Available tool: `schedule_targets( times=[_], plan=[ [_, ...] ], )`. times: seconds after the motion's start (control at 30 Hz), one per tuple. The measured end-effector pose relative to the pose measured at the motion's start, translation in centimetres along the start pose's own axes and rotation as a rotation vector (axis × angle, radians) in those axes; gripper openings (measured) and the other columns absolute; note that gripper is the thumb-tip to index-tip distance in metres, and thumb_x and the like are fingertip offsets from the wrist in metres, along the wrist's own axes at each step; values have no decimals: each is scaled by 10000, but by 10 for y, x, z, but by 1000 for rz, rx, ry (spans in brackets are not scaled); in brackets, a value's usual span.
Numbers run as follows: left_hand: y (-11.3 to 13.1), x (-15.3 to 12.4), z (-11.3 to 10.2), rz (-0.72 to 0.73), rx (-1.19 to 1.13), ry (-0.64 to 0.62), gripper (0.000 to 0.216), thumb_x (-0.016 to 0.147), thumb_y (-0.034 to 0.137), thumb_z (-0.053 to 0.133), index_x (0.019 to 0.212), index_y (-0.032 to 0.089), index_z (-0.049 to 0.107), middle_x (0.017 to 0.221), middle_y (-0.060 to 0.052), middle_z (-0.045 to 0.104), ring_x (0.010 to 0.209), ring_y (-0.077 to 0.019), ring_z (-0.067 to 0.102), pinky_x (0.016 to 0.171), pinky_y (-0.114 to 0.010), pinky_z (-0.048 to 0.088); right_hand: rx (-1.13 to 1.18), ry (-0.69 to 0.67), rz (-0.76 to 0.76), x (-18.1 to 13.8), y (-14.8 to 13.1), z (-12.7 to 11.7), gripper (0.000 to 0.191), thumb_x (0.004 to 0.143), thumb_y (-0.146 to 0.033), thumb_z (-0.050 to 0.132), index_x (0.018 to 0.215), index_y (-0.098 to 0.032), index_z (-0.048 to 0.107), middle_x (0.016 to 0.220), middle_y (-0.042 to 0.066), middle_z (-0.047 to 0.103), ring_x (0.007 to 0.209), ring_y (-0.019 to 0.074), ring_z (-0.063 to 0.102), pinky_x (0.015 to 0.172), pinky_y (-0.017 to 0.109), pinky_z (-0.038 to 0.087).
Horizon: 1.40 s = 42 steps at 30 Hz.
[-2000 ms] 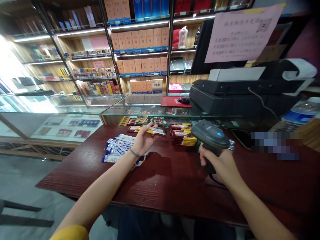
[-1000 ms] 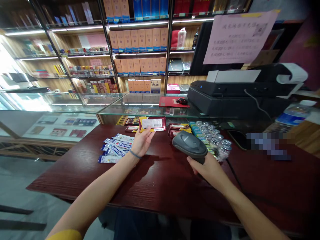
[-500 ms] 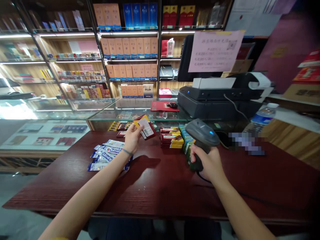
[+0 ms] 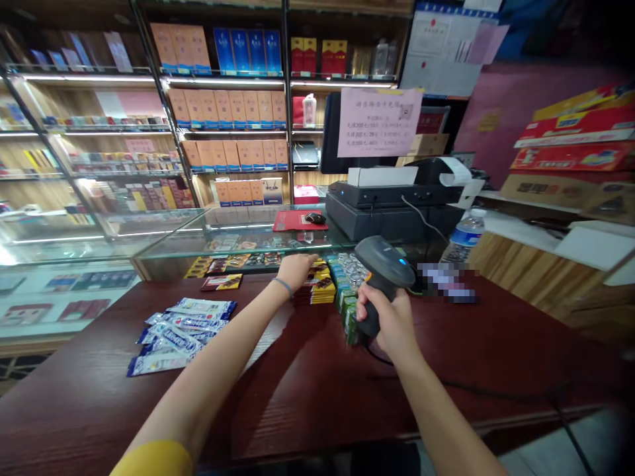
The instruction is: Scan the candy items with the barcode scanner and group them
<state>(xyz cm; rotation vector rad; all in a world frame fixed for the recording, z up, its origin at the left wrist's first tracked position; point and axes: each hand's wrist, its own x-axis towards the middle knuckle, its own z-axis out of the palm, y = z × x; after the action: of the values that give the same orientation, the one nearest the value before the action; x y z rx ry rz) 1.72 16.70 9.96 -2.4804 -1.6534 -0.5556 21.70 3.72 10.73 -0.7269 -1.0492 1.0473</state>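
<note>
My left hand [image 4: 296,270] lies palm down on a stack of red and yellow chocolate bars [image 4: 317,291] at the far side of the dark red table [image 4: 307,383], its fingers on the top bar. My right hand [image 4: 385,322] grips the handle of a grey barcode scanner [image 4: 384,263]. The scanner's head, with a blue light, points toward the stack. Its cable [image 4: 496,387] trails off to the right across the table.
Blue and white snack packets [image 4: 178,324] lie fanned at the left, and a single red bar [image 4: 221,282] sits behind them. Green packs and foil-lidded cups [image 4: 347,291] stand beside the scanner. Behind are a glass counter [image 4: 238,235], a till with printer [image 4: 391,205], a water bottle [image 4: 459,238] and shelves.
My left hand held a bar up with its barcode toward the scanner, then lowered it onto the stack. The scanner stayed in my right hand. My view swung to the right.
</note>
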Motion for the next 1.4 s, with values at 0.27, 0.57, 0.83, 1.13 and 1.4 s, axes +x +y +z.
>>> schedule_targets(
  times=[0.27,0.57,0.83,1.13,1.4],
  plan=[
    [9,8,8,10,84,-128,402,978,171,511,1328,294,664,1120,-138,767,1052,-280,724,880,-334,515,7,26,24,-1,-2,0,264,775,-333,772,690,-211,554,553,-57,572,399,84,489,429,233,401],
    [15,12,12,-2,6,-164,384,958,155,566,1290,300,694,1103,-168,764,1015,-297,732,906,-386,518,-30,6,21,-2,0,-1,284,810,-354,752,664,-214,552,516,-57,548,407,92,484,443,238,406],
    [12,12,17,21,-28,-162,357,947,153,557,1235,282,724,1126,-136,770,1102,-261,700,942,-331,505,-40,-27,12,-2,5,-5,264,837,-316,729,649,-199,586,515,-46,552,428,92,484,466,237,392],
    [-5,8,-1,-8,-306,99,331,936,177,571,1199,233,764,1199,-123,762,1098,-287,707,989,-356,500,-64,-34,3,-2,7,-3,265,836,-308,731,642,-209,579,491,-47,550,419,100,488,458,240,393],
    [-68,-59,-58,-135,-496,368,229,847,259,729,1062,298,794,925,-43,790,853,-241,712,880,-306,512,-104,-83,-2,-3,10,-1,267,865,-310,732,663,-209,589,500,-44,554,443,107,497,479,245,397]
  ],
)
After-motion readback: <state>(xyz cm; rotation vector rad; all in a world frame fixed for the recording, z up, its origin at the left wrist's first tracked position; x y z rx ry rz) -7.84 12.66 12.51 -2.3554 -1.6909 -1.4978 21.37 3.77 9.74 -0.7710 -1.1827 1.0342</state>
